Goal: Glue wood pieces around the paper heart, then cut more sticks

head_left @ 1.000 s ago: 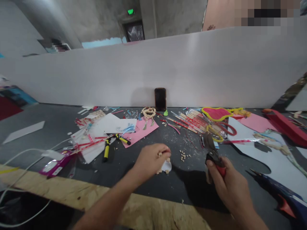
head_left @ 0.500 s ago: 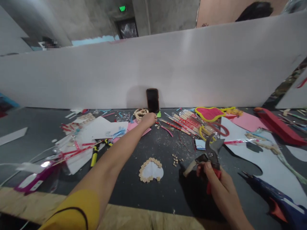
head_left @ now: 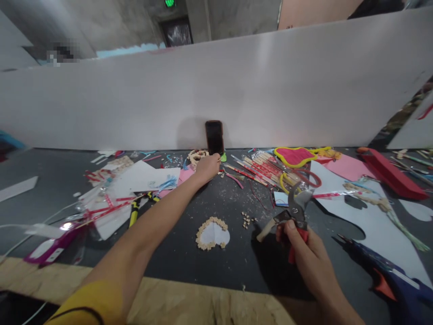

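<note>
One white paper heart (head_left: 214, 234), at six o'clock from my curled left grip (head_left: 207, 169) (contents unclear), seems mid-edging, wanting more tan cubes (head_left: 246, 220); my right grip (head_left: 306, 246) wraps red-handled metal shears (head_left: 295, 210).

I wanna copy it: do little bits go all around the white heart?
No, the white heart is bare along its right edge.

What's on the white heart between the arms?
On the heart, pale bits line much of the rim; the middle and right edge show bare. Paper under the bits is hidden.
</note>
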The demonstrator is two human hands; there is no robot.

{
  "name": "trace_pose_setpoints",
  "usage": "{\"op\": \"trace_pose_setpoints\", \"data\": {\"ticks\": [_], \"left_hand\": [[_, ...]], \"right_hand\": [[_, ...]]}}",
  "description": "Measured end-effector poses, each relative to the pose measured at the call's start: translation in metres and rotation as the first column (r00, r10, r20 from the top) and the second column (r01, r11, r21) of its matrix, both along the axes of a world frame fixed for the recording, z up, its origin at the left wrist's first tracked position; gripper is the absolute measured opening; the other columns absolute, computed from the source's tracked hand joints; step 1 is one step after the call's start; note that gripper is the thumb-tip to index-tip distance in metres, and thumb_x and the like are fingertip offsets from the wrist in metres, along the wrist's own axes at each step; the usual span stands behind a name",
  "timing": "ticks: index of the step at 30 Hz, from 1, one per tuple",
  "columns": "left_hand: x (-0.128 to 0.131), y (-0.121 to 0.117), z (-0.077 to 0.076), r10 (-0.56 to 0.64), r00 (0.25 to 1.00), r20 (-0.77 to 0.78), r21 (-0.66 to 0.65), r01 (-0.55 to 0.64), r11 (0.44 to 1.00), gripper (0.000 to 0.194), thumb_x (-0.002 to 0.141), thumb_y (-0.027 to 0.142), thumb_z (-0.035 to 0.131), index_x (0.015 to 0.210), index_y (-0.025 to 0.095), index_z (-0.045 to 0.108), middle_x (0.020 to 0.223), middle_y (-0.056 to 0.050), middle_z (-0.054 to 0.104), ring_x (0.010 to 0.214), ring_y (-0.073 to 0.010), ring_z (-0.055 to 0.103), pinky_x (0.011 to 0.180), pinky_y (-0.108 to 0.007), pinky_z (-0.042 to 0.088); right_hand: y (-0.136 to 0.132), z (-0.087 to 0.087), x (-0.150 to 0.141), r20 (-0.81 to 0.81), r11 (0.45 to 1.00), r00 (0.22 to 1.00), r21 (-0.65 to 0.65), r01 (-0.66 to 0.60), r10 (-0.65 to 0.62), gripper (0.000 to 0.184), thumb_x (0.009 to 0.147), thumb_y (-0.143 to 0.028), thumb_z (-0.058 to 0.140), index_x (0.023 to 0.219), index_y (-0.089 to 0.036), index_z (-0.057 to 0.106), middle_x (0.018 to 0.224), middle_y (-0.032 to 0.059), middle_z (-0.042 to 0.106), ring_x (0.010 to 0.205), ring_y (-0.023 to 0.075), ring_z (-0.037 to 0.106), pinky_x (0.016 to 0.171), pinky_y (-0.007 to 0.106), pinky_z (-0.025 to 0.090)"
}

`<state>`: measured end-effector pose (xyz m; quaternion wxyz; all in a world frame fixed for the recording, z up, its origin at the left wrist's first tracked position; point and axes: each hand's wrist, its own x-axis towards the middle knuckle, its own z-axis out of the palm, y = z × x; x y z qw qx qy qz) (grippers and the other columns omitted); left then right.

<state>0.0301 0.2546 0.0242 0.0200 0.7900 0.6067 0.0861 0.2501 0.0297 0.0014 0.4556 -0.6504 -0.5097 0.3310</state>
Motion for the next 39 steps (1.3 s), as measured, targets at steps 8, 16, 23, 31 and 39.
{"op": "trace_pose_setpoints", "data": {"ticks": [8,16,23,31,39], "left_hand": [[0.015,-0.102,-0.001,-0.368,0.924,0.106,-0.098,0.378,0.921,0.016,0.078,0.025,0.047,0.083,0.023,0.062,0.084,0.0,0.067,0.08,-0.017,0.06,0.068,-0.023,0.041],[0.022,-0.129,-0.013,-0.469,0.86,0.201,-0.151,0.501,0.852,0.014,0.074,0.024,0.056,0.084,0.022,0.065,0.089,-0.002,0.066,0.087,-0.0185,0.059,0.075,-0.024,0.042],[-0.005,-0.16,0.01,-0.331,0.841,0.427,-0.031,0.38,0.925,0.034,0.087,0.024,0.034,0.111,0.016,0.056,0.1,-0.008,0.062,0.093,-0.0171,0.055,0.082,-0.027,0.04],[-0.007,-0.216,0.005,0.143,0.312,0.939,-0.264,0.389,0.883,0.021,0.082,0.036,0.048,0.091,0.017,0.049,0.079,-0.003,0.067,0.046,-0.0058,0.042,0.048,-0.018,0.033],[0.003,-0.231,0.002,0.187,0.211,0.959,-0.263,0.429,0.864,0.019,0.082,0.034,0.051,0.086,0.016,0.056,0.07,-0.001,0.063,0.06,-0.01,0.056,0.059,-0.02,0.039]], "right_hand": [[-0.001,0.002,-0.002,-0.058,1.0,0.998,-0.014,0.012,-0.013,0.04,0.08,-0.052,0.046,0.068,-0.016,0.058,0.063,0.0023,0.059,0.057,0.0141,0.05,0.051,0.024,0.039],[-0.003,-0.005,-0.002,-0.112,0.996,0.99,0.028,0.085,-0.081,0.038,0.077,-0.052,0.052,0.067,-0.016,0.056,0.055,-0.0024,0.054,0.05,0.0099,0.044,0.048,0.022,0.034],[-0.004,0.002,-0.006,-0.236,0.993,0.971,0.115,-0.016,0.043,0.036,0.08,-0.052,0.047,0.088,-0.019,0.059,0.085,0.004,0.064,0.073,0.0165,0.059,0.067,0.029,0.047],[-0.032,0.018,-0.021,0.663,0.91,0.738,0.219,-0.352,0.126,0.013,0.082,-0.026,0.046,0.087,-0.019,0.056,0.107,0.0113,0.06,0.1,0.0256,0.054,0.086,0.042,0.041],[-0.049,0.002,-0.037,0.887,0.905,0.454,0.12,-0.408,0.087,0.013,0.081,-0.014,0.043,0.083,-0.017,0.055,0.111,0.014,0.06,0.098,0.0268,0.055,0.083,0.045,0.043]]}}
